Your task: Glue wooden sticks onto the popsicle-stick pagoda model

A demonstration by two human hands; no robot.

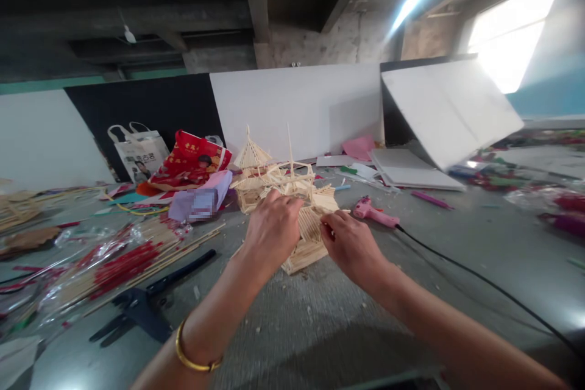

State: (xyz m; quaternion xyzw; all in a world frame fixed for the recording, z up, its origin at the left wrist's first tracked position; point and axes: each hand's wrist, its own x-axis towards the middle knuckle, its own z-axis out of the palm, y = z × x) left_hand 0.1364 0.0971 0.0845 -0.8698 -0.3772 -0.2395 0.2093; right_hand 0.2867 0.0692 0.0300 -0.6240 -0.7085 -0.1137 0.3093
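Note:
A model building made of thin wooden sticks [308, 256] stands on the grey table in front of me, with a slatted roof and a pointed tower at the back. My left hand [274, 222] is closed at its left side, fingers curled over the roof and partly hidden. On the other side, my right hand [350, 241] is closed, with thumb and fingertips pinched together at the roof's edge. Whatever lies between those fingertips is too small to make out. A pink hot glue gun [377, 214] lies just beyond the right hand, its black cord trailing right.
A dark cutting tool [144, 314] lies left of my forearm, near loose sticks [183, 250] and plastic-wrapped red sticks [125, 268]. Red [192, 161] and white bags [139, 152] stand behind. White boards [415, 167] and a purple stick [432, 200] are at the right.

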